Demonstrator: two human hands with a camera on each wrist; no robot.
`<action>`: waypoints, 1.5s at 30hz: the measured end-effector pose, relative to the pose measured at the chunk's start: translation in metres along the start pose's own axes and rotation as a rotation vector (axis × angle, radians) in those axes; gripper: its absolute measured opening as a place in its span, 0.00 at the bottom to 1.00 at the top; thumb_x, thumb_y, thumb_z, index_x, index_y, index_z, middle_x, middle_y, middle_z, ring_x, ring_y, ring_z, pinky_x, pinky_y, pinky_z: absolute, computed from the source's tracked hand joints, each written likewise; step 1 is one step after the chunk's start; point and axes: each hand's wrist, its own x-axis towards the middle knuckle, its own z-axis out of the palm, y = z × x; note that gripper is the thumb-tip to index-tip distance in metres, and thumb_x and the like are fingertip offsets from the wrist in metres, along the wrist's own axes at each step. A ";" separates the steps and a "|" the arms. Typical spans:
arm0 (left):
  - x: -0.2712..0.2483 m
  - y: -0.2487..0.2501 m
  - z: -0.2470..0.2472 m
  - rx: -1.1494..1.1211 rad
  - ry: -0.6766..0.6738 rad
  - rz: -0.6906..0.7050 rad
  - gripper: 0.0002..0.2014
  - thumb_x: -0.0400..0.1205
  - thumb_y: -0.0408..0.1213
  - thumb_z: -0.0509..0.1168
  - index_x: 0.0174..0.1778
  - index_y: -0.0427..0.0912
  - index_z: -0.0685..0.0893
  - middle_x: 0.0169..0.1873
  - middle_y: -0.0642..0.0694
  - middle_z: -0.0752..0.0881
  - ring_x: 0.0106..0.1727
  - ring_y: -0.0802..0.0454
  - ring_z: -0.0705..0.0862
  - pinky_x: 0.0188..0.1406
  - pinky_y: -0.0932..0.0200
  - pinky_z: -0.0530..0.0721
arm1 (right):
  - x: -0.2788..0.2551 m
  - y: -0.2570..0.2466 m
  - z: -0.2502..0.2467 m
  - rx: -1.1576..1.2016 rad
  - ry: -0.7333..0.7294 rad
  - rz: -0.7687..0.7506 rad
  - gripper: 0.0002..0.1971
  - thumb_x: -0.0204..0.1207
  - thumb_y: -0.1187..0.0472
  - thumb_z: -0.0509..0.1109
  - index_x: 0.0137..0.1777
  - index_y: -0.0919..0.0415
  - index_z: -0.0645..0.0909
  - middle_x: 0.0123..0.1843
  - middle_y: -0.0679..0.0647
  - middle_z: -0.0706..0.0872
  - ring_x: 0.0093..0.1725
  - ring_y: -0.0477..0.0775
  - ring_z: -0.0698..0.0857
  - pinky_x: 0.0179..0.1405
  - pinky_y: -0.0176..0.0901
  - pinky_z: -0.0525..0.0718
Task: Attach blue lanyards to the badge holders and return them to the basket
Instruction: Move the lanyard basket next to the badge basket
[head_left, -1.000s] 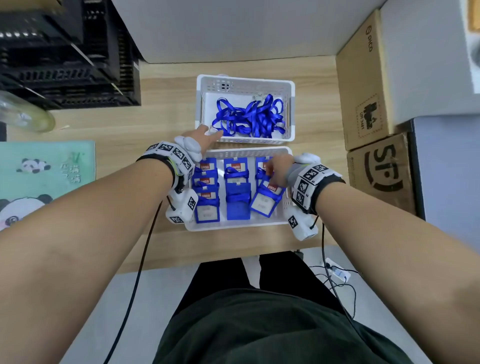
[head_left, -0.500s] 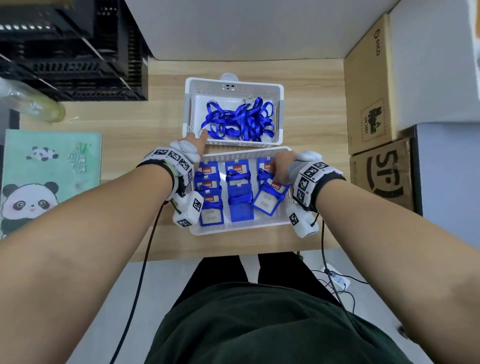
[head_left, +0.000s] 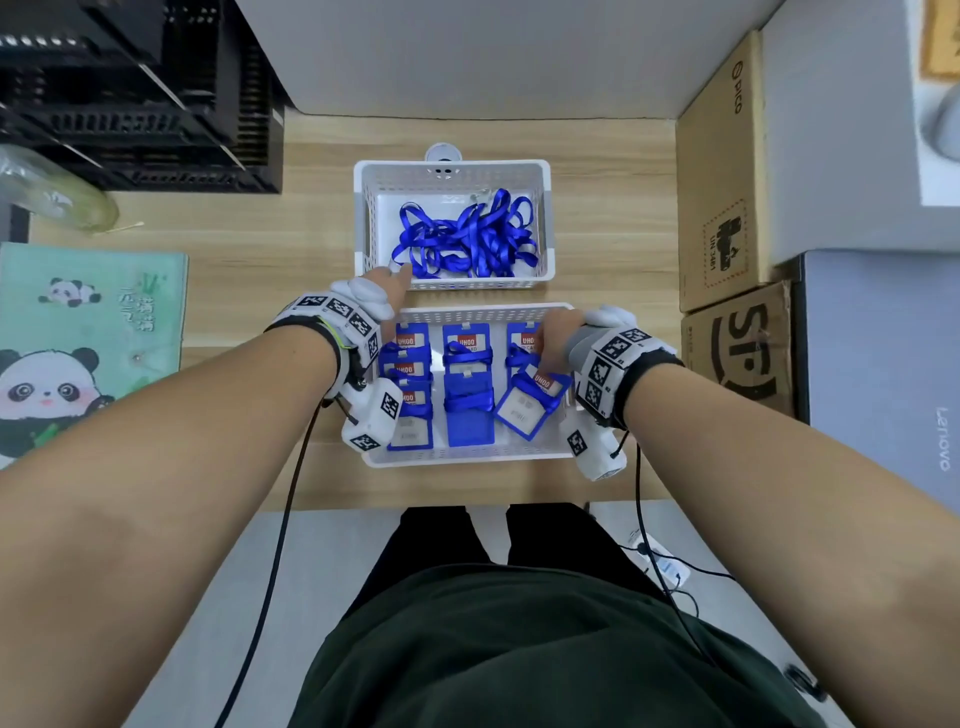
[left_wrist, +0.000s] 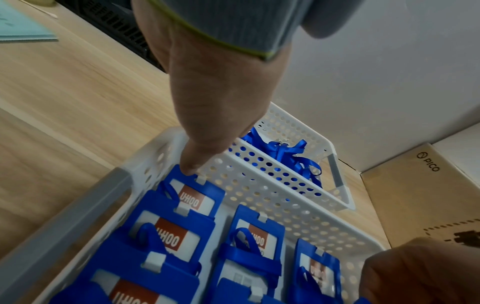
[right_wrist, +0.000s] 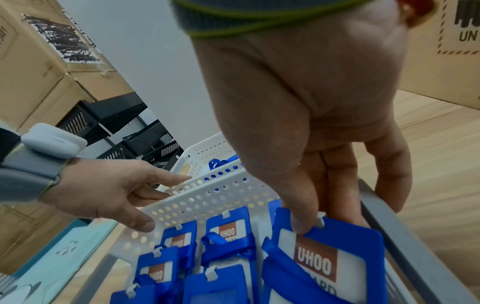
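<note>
Several blue badge holders (head_left: 467, 395) with blue lanyards on them lie in rows in the near white basket (head_left: 467, 458). My right hand (head_left: 548, 345) pinches the top edge of one tilted badge holder (right_wrist: 324, 259) at the basket's right side, thumb on its front. A tangle of loose blue lanyards (head_left: 467, 239) fills the far white basket (head_left: 452, 167). My left hand (head_left: 396, 275) reaches over that basket's near-left corner with fingers straight and spread, holding nothing. In the left wrist view its thumb (left_wrist: 192, 166) touches the top of a badge holder (left_wrist: 197, 197).
Cardboard boxes (head_left: 722, 208) stand along the right, with a grey Lenovo device (head_left: 883, 395) beside them. Black crates (head_left: 140, 104) and a plastic bottle (head_left: 52, 192) sit at the back left. A panda book (head_left: 78, 338) lies at the left. Cables hang off the desk's front edge.
The head view has shifted a little. My right hand keeps its hold on the tilted badge holder, and my left hand stays at the lanyard basket's corner.
</note>
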 end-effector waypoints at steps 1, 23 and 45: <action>-0.002 0.002 -0.005 0.018 -0.032 0.026 0.32 0.83 0.31 0.63 0.81 0.36 0.58 0.75 0.33 0.69 0.72 0.37 0.73 0.64 0.49 0.75 | -0.001 -0.003 -0.004 -0.063 -0.034 -0.005 0.14 0.77 0.59 0.70 0.60 0.61 0.85 0.49 0.52 0.85 0.43 0.54 0.80 0.41 0.43 0.79; -0.092 0.043 -0.141 -1.041 0.568 0.295 0.12 0.79 0.40 0.70 0.59 0.53 0.83 0.41 0.49 0.89 0.41 0.51 0.87 0.51 0.48 0.87 | -0.100 -0.005 -0.185 0.530 0.865 -0.357 0.09 0.74 0.55 0.75 0.52 0.52 0.83 0.48 0.47 0.83 0.40 0.49 0.80 0.47 0.42 0.78; -0.106 0.051 -0.150 -1.032 0.758 0.181 0.15 0.81 0.36 0.65 0.63 0.53 0.82 0.36 0.52 0.86 0.38 0.52 0.86 0.44 0.52 0.86 | -0.103 -0.030 -0.174 0.347 0.790 -0.395 0.24 0.78 0.45 0.70 0.32 0.67 0.82 0.30 0.55 0.71 0.39 0.58 0.75 0.32 0.47 0.63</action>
